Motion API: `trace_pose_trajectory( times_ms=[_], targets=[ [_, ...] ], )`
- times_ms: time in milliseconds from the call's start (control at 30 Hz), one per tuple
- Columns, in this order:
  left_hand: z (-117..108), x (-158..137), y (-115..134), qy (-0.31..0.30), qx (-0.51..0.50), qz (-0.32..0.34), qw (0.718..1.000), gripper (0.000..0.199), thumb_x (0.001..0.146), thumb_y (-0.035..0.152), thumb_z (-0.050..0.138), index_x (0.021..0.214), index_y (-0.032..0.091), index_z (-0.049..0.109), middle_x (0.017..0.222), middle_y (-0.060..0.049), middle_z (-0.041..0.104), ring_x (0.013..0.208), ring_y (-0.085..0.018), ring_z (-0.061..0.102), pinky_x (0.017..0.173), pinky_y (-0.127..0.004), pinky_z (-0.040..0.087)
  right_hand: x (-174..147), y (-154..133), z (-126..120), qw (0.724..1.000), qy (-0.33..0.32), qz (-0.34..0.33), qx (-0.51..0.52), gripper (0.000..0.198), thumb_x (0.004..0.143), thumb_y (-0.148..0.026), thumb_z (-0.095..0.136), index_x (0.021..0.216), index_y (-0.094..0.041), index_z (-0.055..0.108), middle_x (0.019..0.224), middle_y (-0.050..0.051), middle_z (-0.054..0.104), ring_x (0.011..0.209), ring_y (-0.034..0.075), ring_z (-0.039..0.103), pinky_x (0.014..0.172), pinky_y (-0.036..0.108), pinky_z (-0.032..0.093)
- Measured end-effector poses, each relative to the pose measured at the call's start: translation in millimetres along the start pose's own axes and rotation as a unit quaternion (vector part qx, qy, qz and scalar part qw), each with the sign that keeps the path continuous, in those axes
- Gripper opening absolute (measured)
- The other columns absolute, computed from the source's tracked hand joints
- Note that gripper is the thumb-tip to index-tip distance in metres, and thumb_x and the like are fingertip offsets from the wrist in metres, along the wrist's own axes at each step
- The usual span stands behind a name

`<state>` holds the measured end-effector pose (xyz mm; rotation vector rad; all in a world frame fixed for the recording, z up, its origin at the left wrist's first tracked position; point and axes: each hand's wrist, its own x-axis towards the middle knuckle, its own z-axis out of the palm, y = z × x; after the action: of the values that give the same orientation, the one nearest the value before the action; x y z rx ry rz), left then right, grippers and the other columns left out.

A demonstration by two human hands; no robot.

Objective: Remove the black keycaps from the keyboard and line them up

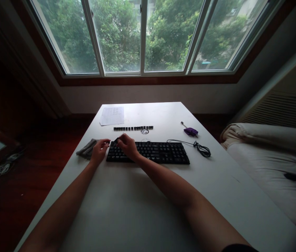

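Observation:
A black full-size keyboard (160, 153) lies across the white table. At its upper left corner, my right hand (127, 145) is closed in a pinch over the keys. Some thin, dark item shows at those fingertips, but its kind is unclear. My left hand (101, 148) is just off the keyboard's left end, fingers curled and thumb and forefinger close together; anything between them is too small to make out. Beside and partly behind that hand lies a crumpled grey cloth (87, 149). Black keycaps (129, 128) stand in a row beyond the keyboard.
A small round clear item (144, 131) sits by the keycaps. To the right are a purple item with a brush-like handle (190, 131) and the keyboard's coiled cable (202, 149). A printed paper (112, 116) lies at the far left. A light-coloured bed or sofa (260, 164) flanks the table.

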<state>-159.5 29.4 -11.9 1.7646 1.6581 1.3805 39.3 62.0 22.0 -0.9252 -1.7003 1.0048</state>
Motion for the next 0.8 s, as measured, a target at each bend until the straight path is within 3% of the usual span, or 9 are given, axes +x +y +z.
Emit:
trace_pose_trajectory(
  times_ms=[333, 433, 633, 800],
  targets=[
    [12.1, 29.5, -31.5, 0.019, 0.018, -0.042, 0.999, 0.043, 0.086, 0.041, 0.059, 0.124, 0.023, 0.063, 0.105, -0.007, 0.068, 0.074, -0.016, 0.068, 0.068, -0.027, 0.053, -15.3, 1.6, 9.3, 0.999, -0.023, -0.043, -0.015, 0.016, 0.086, -0.031, 0.053, 0.096, -0.021, 0.061, 0.072, -0.002, 0.064, 0.064, 0.013, 0.057, 0.064, 0.023, 0.045],
    [17.5, 46.3, -40.8, 0.012, -0.006, -0.077, 0.997, 0.037, 0.084, 0.039, 0.059, 0.115, 0.02, 0.068, 0.105, -0.008, 0.069, 0.07, -0.015, 0.068, 0.062, -0.025, 0.052, -20.4, 1.8, 13.4, 0.998, -0.032, -0.053, -0.028, 0.018, 0.085, -0.03, 0.055, 0.098, -0.021, 0.063, 0.07, -0.003, 0.063, 0.061, 0.012, 0.053, 0.063, 0.022, 0.042],
    [27.6, 83.1, -58.2, 0.071, -0.057, -0.151, 0.984, 0.037, 0.077, 0.027, 0.06, 0.111, 0.017, 0.068, 0.111, -0.01, 0.067, 0.066, -0.012, 0.067, 0.059, -0.023, 0.052, -23.7, 0.0, 13.4, 0.995, -0.047, -0.063, -0.065, 0.016, 0.086, -0.029, 0.056, 0.097, -0.021, 0.064, 0.07, -0.003, 0.061, 0.061, 0.011, 0.05, 0.063, 0.021, 0.04],
    [28.9, 101.6, -66.3, 0.065, 0.091, -0.163, 0.98, 0.029, 0.076, 0.026, 0.062, 0.103, 0.022, 0.072, 0.096, -0.005, 0.073, 0.077, -0.017, 0.067, 0.076, -0.028, 0.052, -23.8, -0.6, 11.7, 0.994, -0.05, -0.056, -0.076, 0.015, 0.086, -0.028, 0.057, 0.096, -0.021, 0.065, 0.071, -0.003, 0.061, 0.063, 0.011, 0.051, 0.064, 0.021, 0.04]
  ],
)
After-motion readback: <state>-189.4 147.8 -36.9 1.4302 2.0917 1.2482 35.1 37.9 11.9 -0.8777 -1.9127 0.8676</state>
